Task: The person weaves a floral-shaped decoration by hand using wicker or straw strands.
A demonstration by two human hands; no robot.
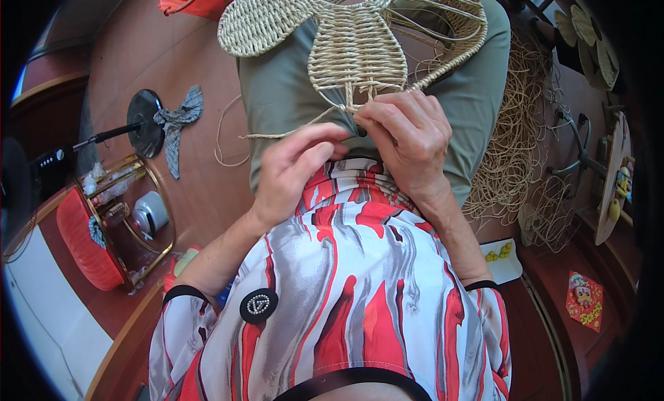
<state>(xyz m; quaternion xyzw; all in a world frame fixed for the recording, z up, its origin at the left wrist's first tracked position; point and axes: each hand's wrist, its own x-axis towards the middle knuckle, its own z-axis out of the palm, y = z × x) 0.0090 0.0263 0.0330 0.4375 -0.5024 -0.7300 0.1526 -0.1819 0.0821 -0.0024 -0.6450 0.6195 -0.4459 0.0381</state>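
A flower-shaped woven straw piece (356, 55) lies across my knees, with petal-like panels around a round centre. The near petal narrows toward me, and upright strands show bare at its tip. My right hand (411, 135) pinches the straw cord at that tip, thumb and forefinger together. Just left of it, my left hand (297, 166) has its fingers curled in against the thumb, below the tip; whatever they hold is hidden. A loose straw cord (277, 135) runs from the tip out to the left, past the left hand's fingers. The right-hand petal is an open frame with long strands across it.
A big heap of loose straw cord (515, 138) lies on the floor at right. On the left are a black round stand base (145, 123) with a grey cloth (178, 124), and a tipped red-seated stool (86, 238). A red bucket (190, 0) stands far left.
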